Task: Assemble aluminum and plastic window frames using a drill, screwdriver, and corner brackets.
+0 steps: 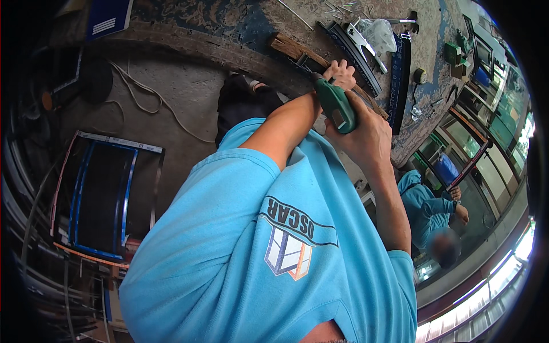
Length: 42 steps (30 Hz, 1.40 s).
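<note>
My right hand is closed round the body of a green power drill. The drill's front end points toward the bench, close to my left wrist. My left hand reaches across to the bench edge, its fingers curled over a long wooden bar. The bar shows on both sides of that hand. A thin dark piece lies against the bar just left of my left hand. The drill's tip and what it meets are hard to make out behind the hand and wrist.
On the worn bench lie dark metal profiles, a clear plastic bag, a hammer and a tape measure. A cord trails over the floor. Blue-edged frames stand left. Another person works at right.
</note>
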Available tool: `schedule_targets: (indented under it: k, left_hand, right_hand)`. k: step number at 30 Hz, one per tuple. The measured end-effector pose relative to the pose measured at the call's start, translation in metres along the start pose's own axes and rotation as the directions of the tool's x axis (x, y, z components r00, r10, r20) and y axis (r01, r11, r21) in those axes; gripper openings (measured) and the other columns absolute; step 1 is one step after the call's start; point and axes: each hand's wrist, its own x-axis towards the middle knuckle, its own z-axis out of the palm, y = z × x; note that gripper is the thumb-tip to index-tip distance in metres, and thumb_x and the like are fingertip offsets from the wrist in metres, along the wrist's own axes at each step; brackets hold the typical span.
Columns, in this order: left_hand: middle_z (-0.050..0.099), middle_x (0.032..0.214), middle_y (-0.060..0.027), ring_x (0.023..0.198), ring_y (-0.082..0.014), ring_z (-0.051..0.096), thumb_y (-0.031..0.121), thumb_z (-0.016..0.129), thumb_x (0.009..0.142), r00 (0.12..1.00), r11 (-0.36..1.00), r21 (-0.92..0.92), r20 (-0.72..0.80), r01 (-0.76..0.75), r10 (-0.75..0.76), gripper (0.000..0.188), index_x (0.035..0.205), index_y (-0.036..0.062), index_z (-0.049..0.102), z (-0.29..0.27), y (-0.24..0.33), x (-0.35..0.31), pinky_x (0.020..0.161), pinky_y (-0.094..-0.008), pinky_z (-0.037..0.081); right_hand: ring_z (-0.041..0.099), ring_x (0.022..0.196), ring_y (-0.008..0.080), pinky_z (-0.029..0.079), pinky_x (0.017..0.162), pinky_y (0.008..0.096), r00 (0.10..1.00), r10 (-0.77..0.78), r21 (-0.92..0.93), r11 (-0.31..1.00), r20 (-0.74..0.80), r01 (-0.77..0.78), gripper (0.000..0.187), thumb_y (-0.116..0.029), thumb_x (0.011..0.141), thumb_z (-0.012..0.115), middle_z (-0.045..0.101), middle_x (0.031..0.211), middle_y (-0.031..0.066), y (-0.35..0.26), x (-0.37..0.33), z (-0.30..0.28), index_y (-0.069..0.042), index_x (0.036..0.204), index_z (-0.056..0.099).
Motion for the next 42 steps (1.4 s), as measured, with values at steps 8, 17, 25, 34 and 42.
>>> schedule_targets:
  k: [8,17,25,34,42]
  left_hand:
    - [0.066,0.107,-0.0074,0.109,-0.0286,0.06,0.025,0.071,0.086,1.0,1.0,0.007,-0.023,-0.011,0.012,0.02,0.096,0.0124,0.082,0.002,-0.001,0.001,0.085,-0.0435,0.052]
    - [0.066,0.106,-0.0072,0.109,-0.0284,0.06,0.024,0.07,0.086,0.999,1.0,-0.016,-0.029,-0.016,0.015,0.018,0.094,0.0126,0.081,0.0,0.0,-0.002,0.084,-0.0432,0.052]
    - [0.066,0.108,-0.0068,0.111,-0.0283,0.059,0.026,0.076,0.083,1.0,1.0,-0.017,0.003,0.009,-0.009,0.02,0.097,0.0125,0.081,0.0,0.0,0.0,0.086,-0.0424,0.051]
    - [0.065,0.112,-0.0065,0.114,-0.0294,0.058,0.033,0.092,0.063,0.999,0.997,-0.077,0.031,0.019,-0.017,0.043,0.099,0.0122,0.081,-0.012,0.001,-0.001,0.09,-0.0433,0.05]
    - [0.064,0.112,-0.0088,0.113,-0.0312,0.057,0.033,0.088,0.066,0.999,0.994,-0.106,0.015,-0.027,0.029,0.041,0.1,0.0116,0.081,-0.013,-0.002,-0.002,0.088,-0.0448,0.05]
  right_hand:
    - [0.077,0.089,0.0343,0.06,0.08,0.0441,0.999,-0.019,0.004,1.0,-0.037,0.019,0.069,-0.034,0.072,0.084,0.077,0.096,0.0182,0.0,-0.002,0.004,-0.01,0.134,0.067]
    - [0.077,0.09,0.0339,0.06,0.08,0.0437,1.0,0.013,0.041,0.999,-0.011,-0.013,0.069,-0.033,0.071,0.085,0.078,0.1,0.0173,-0.002,-0.001,0.002,-0.011,0.134,0.067]
    - [0.077,0.091,0.0347,0.061,0.082,0.0438,1.0,0.016,0.027,1.0,-0.013,-0.016,0.07,-0.035,0.073,0.085,0.077,0.102,0.0182,-0.006,-0.004,0.004,-0.01,0.135,0.066]
    - [0.076,0.094,0.0377,0.059,0.082,0.047,0.997,0.066,-0.087,0.994,0.048,-0.061,0.076,-0.04,0.077,0.082,0.075,0.11,0.0198,-0.014,-0.006,0.01,-0.009,0.142,0.058]
    - [0.076,0.089,0.0359,0.059,0.078,0.0454,0.998,-0.009,-0.101,0.995,0.062,0.015,0.072,-0.04,0.075,0.082,0.075,0.101,0.0185,-0.021,0.0,0.003,-0.009,0.137,0.061]
